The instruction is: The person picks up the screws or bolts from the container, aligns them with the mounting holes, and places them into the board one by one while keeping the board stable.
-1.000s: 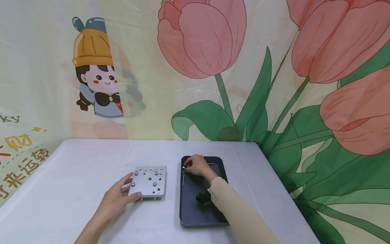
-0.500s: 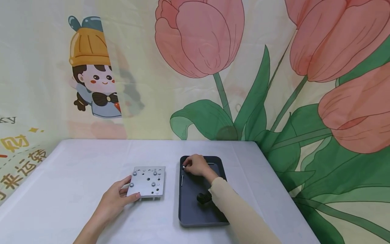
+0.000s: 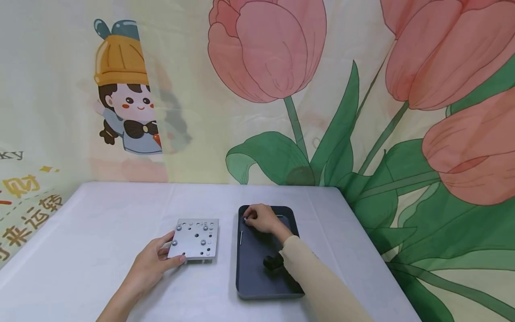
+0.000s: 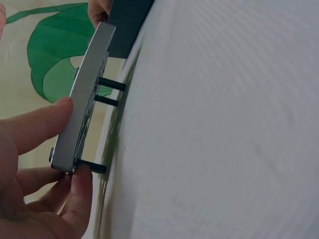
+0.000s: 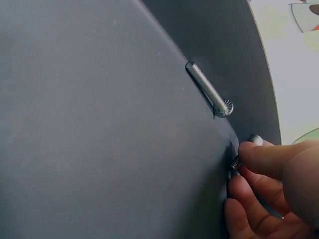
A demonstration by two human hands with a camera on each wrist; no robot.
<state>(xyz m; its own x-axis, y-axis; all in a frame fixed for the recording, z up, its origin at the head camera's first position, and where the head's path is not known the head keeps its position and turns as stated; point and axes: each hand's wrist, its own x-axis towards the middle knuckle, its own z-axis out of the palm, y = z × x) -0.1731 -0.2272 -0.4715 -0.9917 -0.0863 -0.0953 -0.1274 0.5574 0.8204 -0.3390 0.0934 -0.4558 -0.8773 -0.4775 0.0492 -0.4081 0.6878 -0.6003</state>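
Note:
My left hand (image 3: 150,261) grips the lower left side of a square silver metal plate (image 3: 193,246), dotted with holes and bolt heads. In the left wrist view the plate is seen edge-on, the thumb on one face, and threaded bolt shanks (image 4: 112,83) stick out of the other. Over the far left corner of the dark tray (image 3: 257,284), my right hand (image 3: 262,219) pinches a bolt (image 5: 256,140) between thumb and fingers; most of its shank is hidden. Close by, a second silver bolt (image 5: 207,90) lies along the tray's side wall.
A white cloth covers the table (image 3: 92,241). Another thin, light strip (image 3: 280,216) shows near the tray's far edge. At the right wrist a small black device (image 3: 273,262) hangs over the tray. A printed tulip backdrop (image 3: 265,49) stands behind the table.
Pinching the bolt, my right hand has shifted very slightly at the tray's far left corner, and less of the bolt shows in the head view. The left hand keeps its grip on the plate.

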